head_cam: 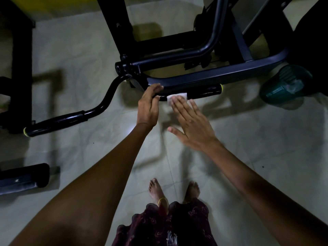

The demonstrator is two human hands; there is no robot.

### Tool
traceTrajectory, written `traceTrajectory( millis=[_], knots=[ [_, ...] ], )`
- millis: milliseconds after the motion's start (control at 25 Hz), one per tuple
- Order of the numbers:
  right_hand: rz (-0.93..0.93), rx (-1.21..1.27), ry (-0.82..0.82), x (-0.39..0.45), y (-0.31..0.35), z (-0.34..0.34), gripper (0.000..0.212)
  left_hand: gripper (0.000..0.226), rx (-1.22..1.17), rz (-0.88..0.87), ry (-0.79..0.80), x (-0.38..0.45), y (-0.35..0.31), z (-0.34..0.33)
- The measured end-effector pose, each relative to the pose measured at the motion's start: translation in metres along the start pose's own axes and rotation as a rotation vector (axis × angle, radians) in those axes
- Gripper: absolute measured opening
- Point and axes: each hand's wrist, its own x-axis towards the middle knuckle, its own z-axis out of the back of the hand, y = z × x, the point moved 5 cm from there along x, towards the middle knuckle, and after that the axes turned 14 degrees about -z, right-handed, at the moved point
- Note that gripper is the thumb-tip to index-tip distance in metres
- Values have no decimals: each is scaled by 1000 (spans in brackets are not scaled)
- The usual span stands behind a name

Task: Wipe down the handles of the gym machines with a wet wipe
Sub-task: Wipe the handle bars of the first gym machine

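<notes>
Two black handles show on the gym machine: at far left a bent handle with a yellow-ringed end hangs free. Toward the middle, the left hand reaches forward, its fingers curled round the straight handle. Just right of it, the wet wipe lies on that handle, under the fingertips of the right hand, flat with fingers straight and spread. A green container stands at far right.

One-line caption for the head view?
Right hand presses a white wipe flat against the black machine handle while the left hand holds the bar beside it.
</notes>
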Motion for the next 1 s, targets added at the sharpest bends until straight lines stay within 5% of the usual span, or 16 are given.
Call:
traceTrajectory(
  millis=[360,680,1000],
  knots=[
    [-110,44,37,37,14,19,97,45,-44,-16,25,1,-3,2],
    [-65,61,40,28,7,17,82,45,-57,3,-14,1,-6,0],
    [-130,14,-44,63,-12,24,56,53,176,-139,232,4,-6,5]
  ],
)
